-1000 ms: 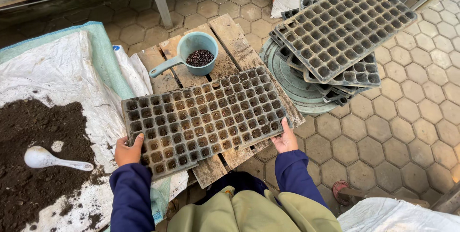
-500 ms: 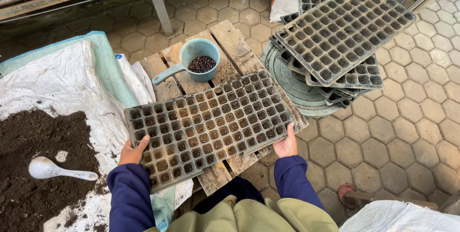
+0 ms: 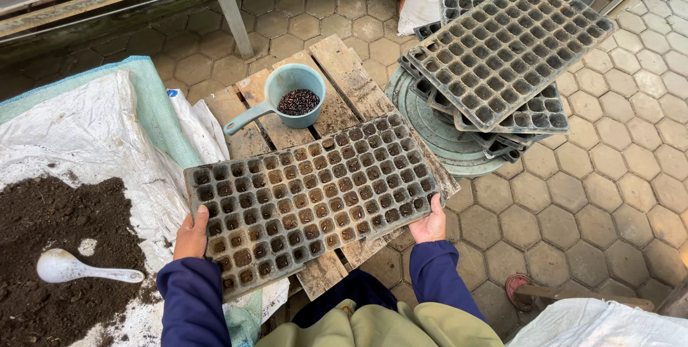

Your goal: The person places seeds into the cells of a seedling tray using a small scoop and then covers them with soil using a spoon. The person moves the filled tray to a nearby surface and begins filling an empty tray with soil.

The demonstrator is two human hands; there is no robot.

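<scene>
A: Head view, quick pass. Seed tray is the landmark: dark, many-celled, held level over the wooden pallet, tilted a bit in frame.

B: Grip?

A: Left hand clamps the tray's near-left edge, thumb on top, fingers curled under and hidden. Right hand clamps the near-right corner the same way. Both pinching the rim, not spread.

B: Edges, room around it?

A: Tray's left end overhangs the pallet and sits above the white sack sheet. Far side of the tray: teal scoop cup with dark seeds, near but apart. Right of the tray: stack of empty trays on a round green lid, close to the tray's far-right corner; touching or not, can't tell. Near-right of the tray: open hexagon paving.

B: Hidden or cut off?

A: Pallet mostly covered by the tray. Soil pile left of the tray runs out of frame; white spoon lies on it. Cell contents hard to read, some look brownish. Stack's top is cropped. White bag near-right is cut by the frame edge.
</scene>
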